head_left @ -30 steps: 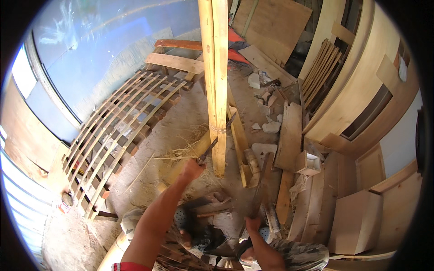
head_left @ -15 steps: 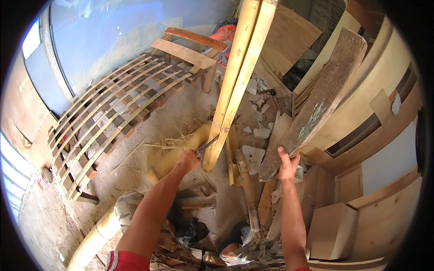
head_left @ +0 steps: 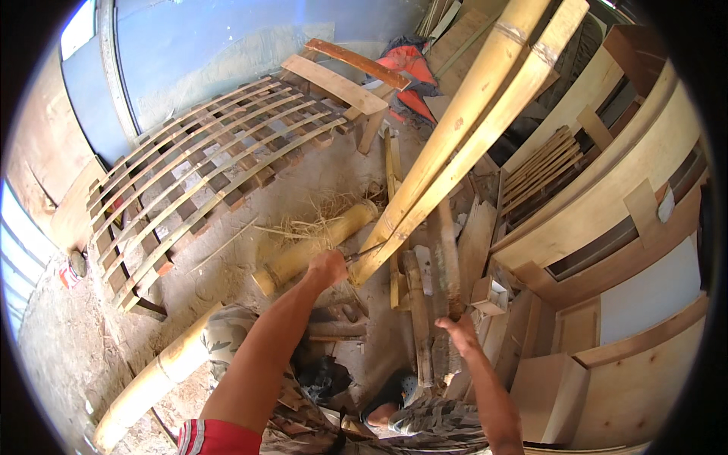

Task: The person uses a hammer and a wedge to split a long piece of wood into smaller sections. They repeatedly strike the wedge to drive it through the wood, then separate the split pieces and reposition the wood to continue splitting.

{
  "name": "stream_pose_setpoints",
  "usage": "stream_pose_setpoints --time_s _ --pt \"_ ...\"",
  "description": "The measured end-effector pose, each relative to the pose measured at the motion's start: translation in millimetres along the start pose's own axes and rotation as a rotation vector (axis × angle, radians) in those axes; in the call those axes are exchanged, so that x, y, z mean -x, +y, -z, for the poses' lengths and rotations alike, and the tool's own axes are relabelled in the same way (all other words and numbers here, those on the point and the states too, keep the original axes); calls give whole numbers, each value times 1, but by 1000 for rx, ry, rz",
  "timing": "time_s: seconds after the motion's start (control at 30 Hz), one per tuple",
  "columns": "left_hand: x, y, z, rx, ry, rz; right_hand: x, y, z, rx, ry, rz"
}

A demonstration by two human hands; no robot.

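Note:
My left hand [head_left: 327, 268] is closed round the handle of a knife. Its dark blade [head_left: 371, 249] sits in the lower end of a tall bamboo pole [head_left: 436, 163], which is split lengthwise and leans away to the upper right. The pole's two halves stand apart higher up. To the right, my right hand [head_left: 460, 335] grips the lower end of a dark wooden board [head_left: 447, 254], now seen nearly edge-on. A thick bamboo length [head_left: 315, 246] lies on the ground beyond my left hand.
A slatted bamboo frame [head_left: 212, 182] rests on bricks at the left. Behind it stands a wooden bench [head_left: 337, 83]. Another bamboo pole [head_left: 155, 383] lies at lower left. Wooden panels [head_left: 607, 220] line the right side. Straw [head_left: 315, 220] and wood scraps litter the ground.
The board in my right hand has swung down and left, turning from its broad face to its edge. The split bamboo pole now leans further right, with its halves wider apart.

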State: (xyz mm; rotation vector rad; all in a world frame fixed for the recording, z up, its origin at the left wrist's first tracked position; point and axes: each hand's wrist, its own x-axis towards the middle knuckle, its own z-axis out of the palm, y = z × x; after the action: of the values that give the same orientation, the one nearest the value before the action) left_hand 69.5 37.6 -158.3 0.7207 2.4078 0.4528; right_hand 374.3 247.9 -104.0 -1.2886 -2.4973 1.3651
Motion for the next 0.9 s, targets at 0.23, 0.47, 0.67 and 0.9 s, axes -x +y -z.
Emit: stream_pose_setpoints --time_s 0.23,0.47,0.67,0.9 --pt "-4 -2 -17 -6 78 -29 -10 -59 41 -406 223 397" --pt "-14 4 -3 -70 3 -8 -11 36 -30 12 -111 -19" --pt "-25 -19 -1 -178 90 -51 11 32 -21 89 20 35" --pt "-26 -30 3 -109 83 -12 -23 -27 42 -281 245 329"
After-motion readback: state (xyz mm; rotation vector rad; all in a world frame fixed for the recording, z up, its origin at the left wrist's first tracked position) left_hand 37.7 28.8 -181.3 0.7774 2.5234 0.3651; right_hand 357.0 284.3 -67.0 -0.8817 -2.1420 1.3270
